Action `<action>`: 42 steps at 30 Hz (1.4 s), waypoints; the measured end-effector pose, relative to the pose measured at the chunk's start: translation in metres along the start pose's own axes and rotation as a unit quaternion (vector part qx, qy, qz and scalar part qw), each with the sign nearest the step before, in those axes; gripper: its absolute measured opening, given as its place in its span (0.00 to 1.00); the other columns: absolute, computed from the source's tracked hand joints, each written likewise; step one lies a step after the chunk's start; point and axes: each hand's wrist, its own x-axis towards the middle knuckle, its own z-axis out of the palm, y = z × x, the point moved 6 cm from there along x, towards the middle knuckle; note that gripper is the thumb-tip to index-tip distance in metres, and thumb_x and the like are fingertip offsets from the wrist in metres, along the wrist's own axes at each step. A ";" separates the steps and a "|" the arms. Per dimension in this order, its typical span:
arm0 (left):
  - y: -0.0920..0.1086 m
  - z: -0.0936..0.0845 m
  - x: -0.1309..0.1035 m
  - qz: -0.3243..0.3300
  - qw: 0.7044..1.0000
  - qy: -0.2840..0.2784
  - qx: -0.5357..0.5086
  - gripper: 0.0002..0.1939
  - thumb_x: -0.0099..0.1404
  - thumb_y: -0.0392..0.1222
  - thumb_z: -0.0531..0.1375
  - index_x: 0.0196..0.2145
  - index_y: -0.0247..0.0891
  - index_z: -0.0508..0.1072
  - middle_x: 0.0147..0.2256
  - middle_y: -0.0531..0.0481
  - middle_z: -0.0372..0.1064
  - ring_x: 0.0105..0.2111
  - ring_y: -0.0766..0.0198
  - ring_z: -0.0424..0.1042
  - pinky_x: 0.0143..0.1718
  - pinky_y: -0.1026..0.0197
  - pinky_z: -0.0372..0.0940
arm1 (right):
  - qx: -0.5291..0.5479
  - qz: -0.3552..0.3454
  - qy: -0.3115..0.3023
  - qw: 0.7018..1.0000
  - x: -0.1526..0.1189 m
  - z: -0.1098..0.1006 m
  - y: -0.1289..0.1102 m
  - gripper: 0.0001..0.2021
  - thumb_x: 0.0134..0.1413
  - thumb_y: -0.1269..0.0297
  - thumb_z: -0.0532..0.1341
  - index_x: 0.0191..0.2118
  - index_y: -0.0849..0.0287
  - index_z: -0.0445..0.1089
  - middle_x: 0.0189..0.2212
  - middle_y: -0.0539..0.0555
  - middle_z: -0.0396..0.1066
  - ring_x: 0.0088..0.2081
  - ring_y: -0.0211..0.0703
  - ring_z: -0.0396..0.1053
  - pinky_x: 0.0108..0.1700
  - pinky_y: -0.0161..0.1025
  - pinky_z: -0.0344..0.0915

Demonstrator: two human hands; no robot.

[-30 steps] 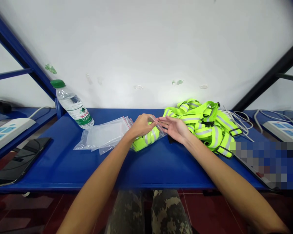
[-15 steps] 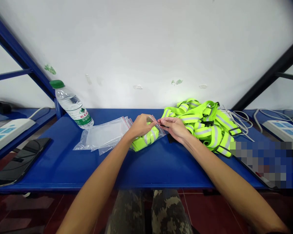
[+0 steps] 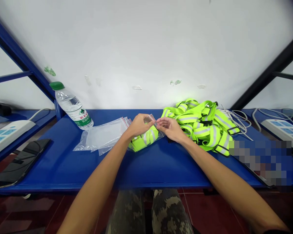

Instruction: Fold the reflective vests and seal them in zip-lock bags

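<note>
A clear zip bag (image 3: pixel 160 134) holds a folded yellow-green reflective strap (image 3: pixel 146 138) and lies on the blue table. My left hand (image 3: pixel 141 125) pinches the bag's red-edged opening between thumb and fingers, above the strap. At the same edge, the fingertips of my right hand (image 3: pixel 170 128) are closed on the bag from the right. Left of my hands, several flat clear zip bags (image 3: pixel 106 131) lie overlapping. To the right is a loose heap of yellow-green reflective straps (image 3: pixel 200 122) with black buckles.
A water bottle (image 3: pixel 74 107) with a green cap stands at the back left. A dark phone (image 3: pixel 20 162) lies on the left edge, near a power strip (image 3: pixel 11 131). White cables (image 3: pixel 244 125) lie behind the heap, and another power strip (image 3: pixel 283 130) sits farther right.
My right fingers have shifted slightly along the bag's opening and curled more. My left hand keeps its hold on the bag with little movement.
</note>
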 end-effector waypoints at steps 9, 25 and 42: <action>0.002 -0.001 0.000 0.001 0.999 0.020 0.039 0.14 0.63 0.46 0.57 0.33 0.33 0.77 0.33 0.46 0.78 0.34 0.60 0.74 0.35 0.62 0.65 | -0.052 -0.038 0.001 0.998 -0.004 0.003 -0.008 0.19 0.49 0.50 0.66 0.42 0.57 0.67 0.30 0.52 0.70 0.32 0.40 0.70 0.37 0.41 0.69; 0.001 0.002 0.000 0.003 1.000 0.007 0.025 0.13 0.61 0.43 0.57 0.32 0.35 0.80 0.33 0.48 0.78 0.35 0.60 0.75 0.40 0.61 0.67 | -0.051 -0.039 -0.063 0.996 -0.005 0.003 -0.005 0.17 0.52 0.59 0.63 0.44 0.53 0.57 0.27 0.45 0.66 0.28 0.36 0.64 0.31 0.35 0.62; -0.020 -0.007 0.003 -0.039 0.997 0.044 -0.057 0.14 0.60 0.45 0.60 0.34 0.32 0.79 0.37 0.44 0.79 0.39 0.56 0.77 0.42 0.59 0.69 | -0.048 -0.021 -0.047 0.998 -0.003 -0.003 0.004 0.15 0.50 0.58 0.65 0.39 0.54 0.59 0.27 0.47 0.69 0.29 0.38 0.68 0.33 0.38 0.65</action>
